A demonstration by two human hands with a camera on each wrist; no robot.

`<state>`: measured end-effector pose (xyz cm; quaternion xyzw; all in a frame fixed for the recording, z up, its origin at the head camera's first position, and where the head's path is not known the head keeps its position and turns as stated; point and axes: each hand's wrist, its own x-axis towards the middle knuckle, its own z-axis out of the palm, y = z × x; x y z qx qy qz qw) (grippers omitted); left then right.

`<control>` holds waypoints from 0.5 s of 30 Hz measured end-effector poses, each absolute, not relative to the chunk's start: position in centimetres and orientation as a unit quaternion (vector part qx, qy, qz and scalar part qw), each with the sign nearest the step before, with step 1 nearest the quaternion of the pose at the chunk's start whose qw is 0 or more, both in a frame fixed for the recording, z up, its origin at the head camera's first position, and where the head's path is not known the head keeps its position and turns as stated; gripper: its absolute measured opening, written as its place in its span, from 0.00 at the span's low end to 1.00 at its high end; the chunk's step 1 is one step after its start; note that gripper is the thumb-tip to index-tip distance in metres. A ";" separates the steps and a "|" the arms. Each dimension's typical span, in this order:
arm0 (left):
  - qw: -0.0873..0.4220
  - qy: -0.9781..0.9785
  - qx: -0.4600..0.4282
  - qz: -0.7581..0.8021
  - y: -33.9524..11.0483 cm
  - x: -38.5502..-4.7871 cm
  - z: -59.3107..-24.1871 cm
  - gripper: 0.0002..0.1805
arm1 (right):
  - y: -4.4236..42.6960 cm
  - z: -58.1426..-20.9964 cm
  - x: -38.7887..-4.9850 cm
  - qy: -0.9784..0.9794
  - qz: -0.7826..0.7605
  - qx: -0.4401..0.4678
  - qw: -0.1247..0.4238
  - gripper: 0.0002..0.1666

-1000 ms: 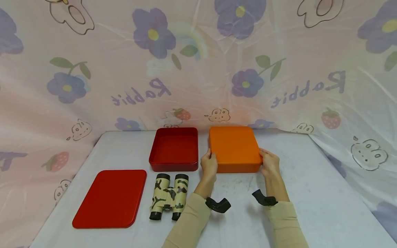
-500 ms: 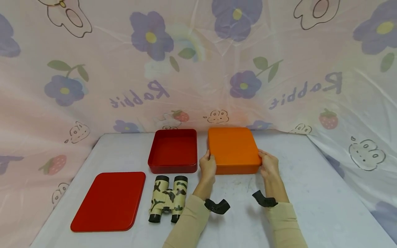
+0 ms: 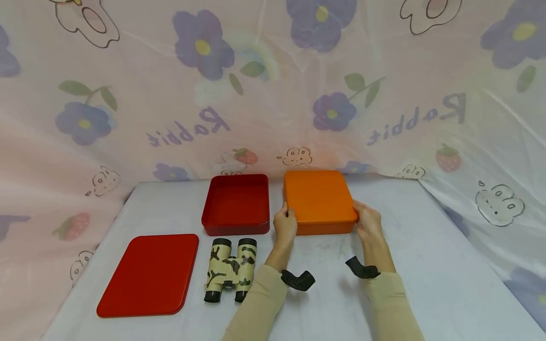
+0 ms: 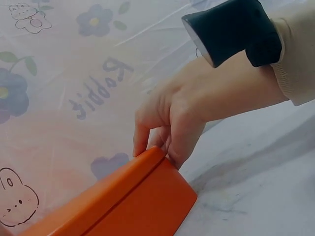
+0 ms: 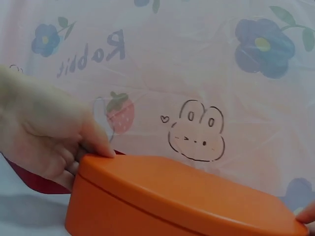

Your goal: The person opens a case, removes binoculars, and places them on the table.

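A closed orange box stands at the right back of the table, its lid on and a seam running below the top. My left hand grips its left front side, and in the right wrist view that hand has its thumb at the lid's edge. On the opposite side, my right hand holds the right front corner. The left wrist view shows the right hand with bent fingers against the lid's rim. Left of the orange box sits an open red box with nothing in it.
A red lid lies flat at the table's left front. Camouflage binoculars lie between it and my left forearm. A patterned cloth hangs behind the white table, close to both boxes.
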<state>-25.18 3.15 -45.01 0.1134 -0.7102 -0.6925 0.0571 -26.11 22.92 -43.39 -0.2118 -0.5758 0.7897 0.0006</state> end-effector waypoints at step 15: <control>0.060 -0.741 0.102 -0.661 2.4 -25.5 -45.0 0.23 | 25.8 -43.2 -26.3 -0.699 0.700 -0.135 -0.054 0.34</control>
